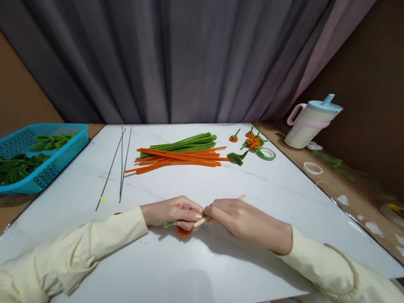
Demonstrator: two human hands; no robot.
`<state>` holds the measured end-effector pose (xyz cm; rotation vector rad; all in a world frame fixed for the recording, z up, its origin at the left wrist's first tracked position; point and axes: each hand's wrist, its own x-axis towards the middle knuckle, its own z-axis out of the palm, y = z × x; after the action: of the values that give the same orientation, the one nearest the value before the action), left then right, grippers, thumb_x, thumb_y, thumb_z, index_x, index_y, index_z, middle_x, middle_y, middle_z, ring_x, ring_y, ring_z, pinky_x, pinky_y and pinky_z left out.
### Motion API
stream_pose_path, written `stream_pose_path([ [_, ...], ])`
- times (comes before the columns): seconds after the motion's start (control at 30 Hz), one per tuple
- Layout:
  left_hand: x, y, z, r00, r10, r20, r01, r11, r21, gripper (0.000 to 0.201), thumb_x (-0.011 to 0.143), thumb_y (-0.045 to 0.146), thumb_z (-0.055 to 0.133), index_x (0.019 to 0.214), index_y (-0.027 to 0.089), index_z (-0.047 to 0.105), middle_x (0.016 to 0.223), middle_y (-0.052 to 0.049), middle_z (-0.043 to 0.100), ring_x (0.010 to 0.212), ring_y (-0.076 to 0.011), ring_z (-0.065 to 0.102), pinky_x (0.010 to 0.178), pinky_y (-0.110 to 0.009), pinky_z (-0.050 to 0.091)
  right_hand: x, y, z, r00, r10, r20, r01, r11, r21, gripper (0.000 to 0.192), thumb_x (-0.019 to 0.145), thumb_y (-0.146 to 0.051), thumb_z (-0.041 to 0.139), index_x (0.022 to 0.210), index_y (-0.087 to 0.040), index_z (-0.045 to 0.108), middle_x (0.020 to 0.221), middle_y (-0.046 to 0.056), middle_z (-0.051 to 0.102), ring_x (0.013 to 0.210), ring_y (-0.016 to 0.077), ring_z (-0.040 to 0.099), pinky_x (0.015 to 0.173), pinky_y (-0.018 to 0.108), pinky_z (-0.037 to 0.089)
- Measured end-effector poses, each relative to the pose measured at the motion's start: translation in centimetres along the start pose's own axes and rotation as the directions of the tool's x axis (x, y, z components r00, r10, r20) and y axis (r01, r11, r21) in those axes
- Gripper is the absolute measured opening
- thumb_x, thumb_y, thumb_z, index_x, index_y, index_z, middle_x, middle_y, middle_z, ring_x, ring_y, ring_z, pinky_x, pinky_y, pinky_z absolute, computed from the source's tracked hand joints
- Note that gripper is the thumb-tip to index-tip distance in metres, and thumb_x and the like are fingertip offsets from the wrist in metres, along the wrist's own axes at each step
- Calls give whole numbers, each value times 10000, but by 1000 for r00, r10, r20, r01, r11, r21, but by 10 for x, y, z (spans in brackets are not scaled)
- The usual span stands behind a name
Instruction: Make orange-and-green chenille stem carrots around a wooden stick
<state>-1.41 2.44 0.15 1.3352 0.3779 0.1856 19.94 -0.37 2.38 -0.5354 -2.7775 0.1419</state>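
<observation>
From the head camera, low in the middle of the frame, my left hand (174, 212) and my right hand (241, 220) meet over the white marble-look table (201, 273). The grip of my left hand is pressed together, pinching a small orange pipe-cleaner coil (184, 231) with a bit of green pipe cleaner (169, 224) poking out toward the left; the coil sits just under my left fingertips, touching the table, I judge so the table steadies it. The grip of my right hand is closed around a thin wooden stick (223, 207), which runs from between the two hands up and to the right, its far end showing past my knuckles; I hold it slanted, likely so its near end meets the coil. Coil and stick lie right between both grips, touching them. Above, centre frame and well apart from my hands, lie orange pipe cleaners (179, 159) and green pipe cleaners (186, 143) in loose straight bundles, within reach. Left of them are thin dark wires (118, 166). To the right of the bundles sit finished orange flowers (252, 141), a green leaf (237, 157) and a green tape roll (266, 153). A blue basket (62, 157) of green leaves stands at the upper left, a lidded pink cup (310, 124) at the upper right off the table's edge.
</observation>
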Motion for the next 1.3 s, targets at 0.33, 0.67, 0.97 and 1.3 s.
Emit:
stream_pose_path([
  [0.33, -1, 1, 5, 999, -44, -29, 45, 998, 50, 302, 882, 390, 501, 720, 135, 521, 479, 83, 283, 434, -70, 217, 450, -237, 231, 3, 7, 3, 992, 123, 27, -121, 877, 465, 171, 885, -133, 402, 843, -137, 568, 605, -3, 528, 489, 89, 420, 492, 194, 325],
  [0.67, -3, 15, 10, 974, 80, -213, 2, 934, 358, 342, 899, 411, 443, 756, 121, 556, 522, 47, 393, 466, -76, 330, 463, -217, 274, 8, -5, 8, 836, 506, 213, -374, 240, 896, 353, 851, -460, 547, 741, -126, 567, 531, -15, 549, 311, 60, 415, 303, 165, 306],
  [0.97, 3, 14, 9, 976, 61, -208, -52, 998, 46, 319, 936, 350, 384, 833, 116, 576, 584, 2, 530, 544, -103, 456, 585, -230, 374, 8, 2, 4, 820, 529, 220, -327, 117, 938, 357, 849, -454, 567, 736, -116, 571, 551, -9, 555, 312, 57, 443, 282, 152, 338],
  [1.3, 5, 8, 10, 944, 120, -306, -140, 989, -43, 269, 907, 317, 472, 778, 106, 579, 495, 33, 478, 576, -108, 486, 656, -238, 401, 4, 13, 0, 836, 521, 173, -312, 191, 931, 351, 864, -474, 532, 836, -124, 543, 607, 2, 582, 331, 27, 351, 311, 153, 243],
])
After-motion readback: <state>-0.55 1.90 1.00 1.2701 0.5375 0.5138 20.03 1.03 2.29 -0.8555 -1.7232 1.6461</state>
